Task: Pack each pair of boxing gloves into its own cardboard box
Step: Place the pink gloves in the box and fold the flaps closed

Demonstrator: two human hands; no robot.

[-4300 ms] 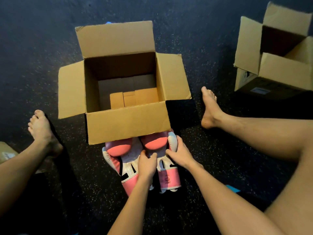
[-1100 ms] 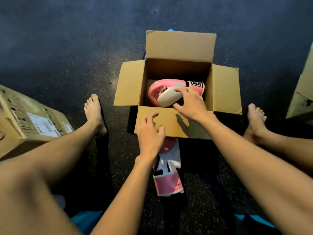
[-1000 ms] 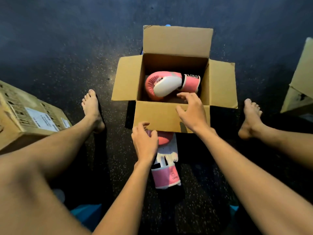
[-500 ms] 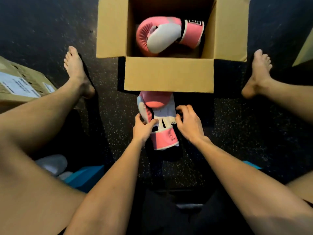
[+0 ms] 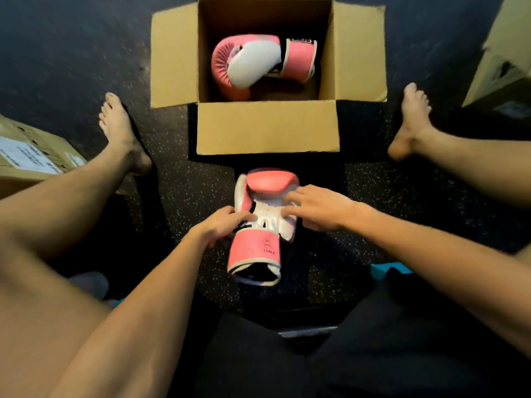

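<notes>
Centre frame, on the floor (image 5: 184, 191): second glove (image 5: 255, 251), cuff toward the bottom edge, padded end aimed at the open box (image 5: 267, 127) just above. Left hand (image 5: 221, 225) curled round its left edge, right hand (image 5: 319, 206) spread-fingered on its white palm; first glove (image 5: 253, 64) already inside, lying crosswise.

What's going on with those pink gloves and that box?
A person sits on the floor packing boxing gloves. One pink glove already lies inside the open cardboard box between their feet. The other glove lies on the floor just in front of the box. The left hand holds its side near the cuff, and the right hand rests its fingers on top. It has not gone in yet.
</notes>
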